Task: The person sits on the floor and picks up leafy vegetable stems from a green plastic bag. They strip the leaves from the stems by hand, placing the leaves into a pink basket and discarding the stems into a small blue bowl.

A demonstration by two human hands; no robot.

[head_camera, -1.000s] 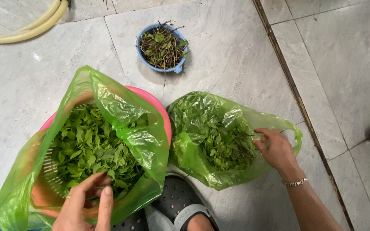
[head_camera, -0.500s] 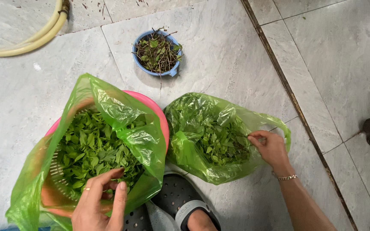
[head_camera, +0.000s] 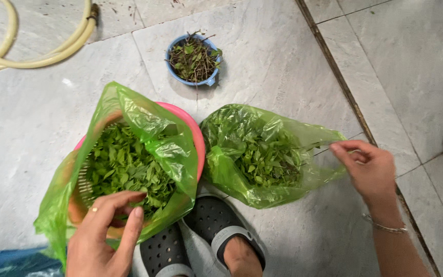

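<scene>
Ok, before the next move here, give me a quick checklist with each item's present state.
1. Left hand over the picked leaves in the lined pink basket: ok, fingers rest at the leaf pile's near edge.
2. Left grip closed on leaves: cannot tell, fingers curl but what they hold is hidden.
3. Right hand at the second green bag: ok, fingertips pinch its rim on the right side.
4. Second bag's mouth open: ok, leafy stems show inside.
5. Blue bowl of bare stems upright and apart from both bags: ok.
6. Feet clear of the bags: not ok, the grey sandals touch both.
</scene>
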